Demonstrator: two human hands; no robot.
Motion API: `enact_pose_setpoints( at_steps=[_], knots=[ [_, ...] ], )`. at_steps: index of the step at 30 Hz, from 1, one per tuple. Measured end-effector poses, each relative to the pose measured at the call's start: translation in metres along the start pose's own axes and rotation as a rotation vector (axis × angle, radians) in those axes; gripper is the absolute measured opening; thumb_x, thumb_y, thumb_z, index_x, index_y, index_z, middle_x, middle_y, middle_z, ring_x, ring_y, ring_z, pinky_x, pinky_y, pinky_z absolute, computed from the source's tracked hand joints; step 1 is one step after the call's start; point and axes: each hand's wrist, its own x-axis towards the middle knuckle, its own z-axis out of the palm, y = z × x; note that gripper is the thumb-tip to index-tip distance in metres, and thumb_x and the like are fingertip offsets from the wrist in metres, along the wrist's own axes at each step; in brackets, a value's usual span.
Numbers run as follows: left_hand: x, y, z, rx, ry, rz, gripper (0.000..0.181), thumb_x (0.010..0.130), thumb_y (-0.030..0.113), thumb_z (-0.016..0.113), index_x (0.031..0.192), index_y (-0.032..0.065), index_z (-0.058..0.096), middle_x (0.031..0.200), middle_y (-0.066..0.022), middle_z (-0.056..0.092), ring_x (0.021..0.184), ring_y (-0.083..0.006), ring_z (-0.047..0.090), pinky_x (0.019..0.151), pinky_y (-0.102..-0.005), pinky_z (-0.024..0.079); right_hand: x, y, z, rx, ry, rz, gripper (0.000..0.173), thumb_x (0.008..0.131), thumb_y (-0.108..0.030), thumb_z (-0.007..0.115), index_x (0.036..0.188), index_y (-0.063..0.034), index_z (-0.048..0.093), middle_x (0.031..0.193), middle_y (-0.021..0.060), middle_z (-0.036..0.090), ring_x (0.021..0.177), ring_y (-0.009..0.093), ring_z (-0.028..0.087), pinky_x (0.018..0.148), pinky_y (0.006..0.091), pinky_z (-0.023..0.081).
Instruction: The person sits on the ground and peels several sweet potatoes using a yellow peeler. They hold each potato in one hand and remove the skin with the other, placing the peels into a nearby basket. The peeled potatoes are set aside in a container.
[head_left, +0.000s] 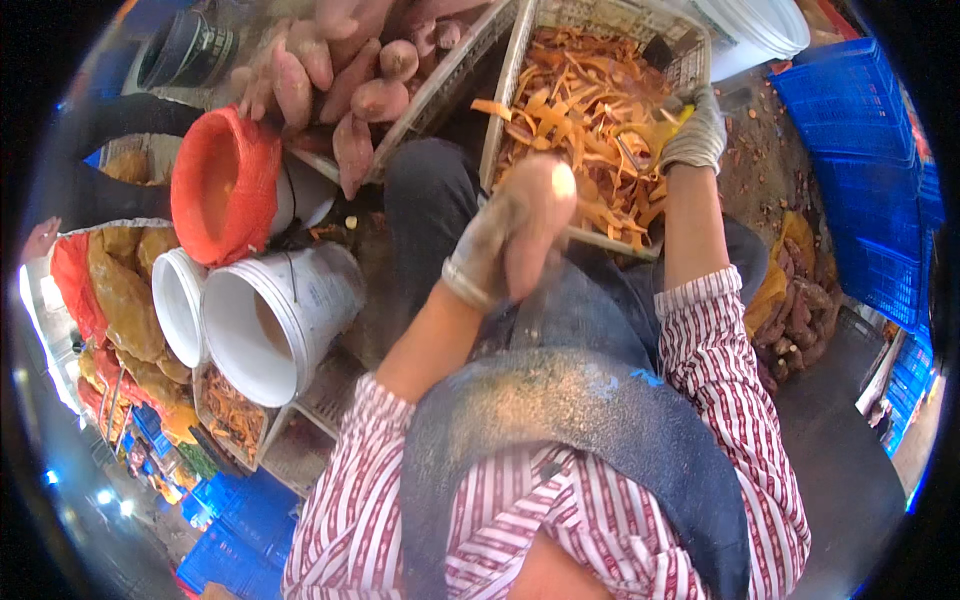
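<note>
My left hand (484, 244), in a pale glove, holds a pinkish sweet potato (536, 217) over the lap; a small patch of it near the tip is bright. My right hand (694, 131), gloved too, grips a peeler (664, 139) with a yellow part, above a plastic crate (499, 142) between the knees. Orange and reddish peelings (585, 112) heap up inside this crate. One strip of peel (491, 109) lies across its left rim. Unpeeled sweet potatoes (292, 82) are piled in another crate (442, 75) at the upper left.
White buckets (247, 337) lie tilted at the left, beside a bucket lined with red mesh (262, 187). Blue crates (847, 112) are stacked at the right, near a sack of dark roots (795, 322). Another white bucket (765, 30) stands at the upper right. Peel scraps dot the floor.
</note>
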Motion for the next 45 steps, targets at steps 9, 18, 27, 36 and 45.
enact_pose_setpoints(
  at_steps=[9,18,27,36,45],
  knots=[
    [0.009,-0.008,-0.018,-0.039,-0.033,-0.073,0.069,0.069,0.030,0.069,0.126,0.0083,0.036,0.105,-0.0067,0.051,0.089,-0.0167,0.053,0.074,-0.0281,0.048,-0.045,0.035,0.028,0.081,-0.175,0.239,0.015,0.083,-0.020,0.055,0.079,-0.0082,0.047,0.060,0.0017,0.045,0.046,0.013,0.042,0.044,0.0262,0.035],
    [0.017,-0.014,-0.008,-0.260,0.056,0.109,0.064,0.073,0.043,0.068,0.118,0.0061,0.041,0.097,-0.0078,0.051,0.093,-0.0211,0.051,0.084,-0.0323,0.044,-0.117,0.010,0.023,0.167,-0.296,0.208,0.016,0.083,-0.023,0.055,0.075,-0.0138,0.045,0.061,-0.0007,0.045,0.047,0.013,0.043,0.043,0.0308,0.037],
    [-0.001,-0.007,-0.011,-0.187,-0.104,0.091,0.066,0.071,0.043,0.069,0.118,0.0040,0.043,0.106,-0.0101,0.053,0.092,-0.0217,0.054,0.087,-0.0327,0.043,0.013,0.009,-0.028,0.215,0.030,0.094,0.018,0.080,-0.016,0.056,0.071,-0.0099,0.042,0.053,-0.0006,0.044,0.046,0.012,0.043,0.044,0.0275,0.035],
    [0.011,-0.016,-0.018,-0.160,-0.085,-0.034,0.072,0.073,0.043,0.066,0.125,0.0034,0.035,0.111,-0.0107,0.051,0.089,-0.0207,0.054,0.073,-0.0302,0.047,-0.083,0.025,0.027,0.304,-0.412,0.402,0.013,0.084,-0.022,0.055,0.080,-0.0126,0.048,0.062,-0.0002,0.048,0.047,0.013,0.043,0.044,0.0306,0.037],
    [0.007,0.007,-0.012,0.403,0.058,0.268,0.066,0.063,0.002,0.065,0.124,0.0015,0.038,0.106,-0.0089,0.053,0.089,-0.0166,0.055,0.075,-0.0273,0.047,-0.093,-0.003,0.036,0.252,-0.357,0.255,0.013,0.084,-0.018,0.052,0.075,-0.0145,0.044,0.058,-0.0040,0.044,0.046,0.010,0.040,0.045,0.0253,0.033]
  ],
)
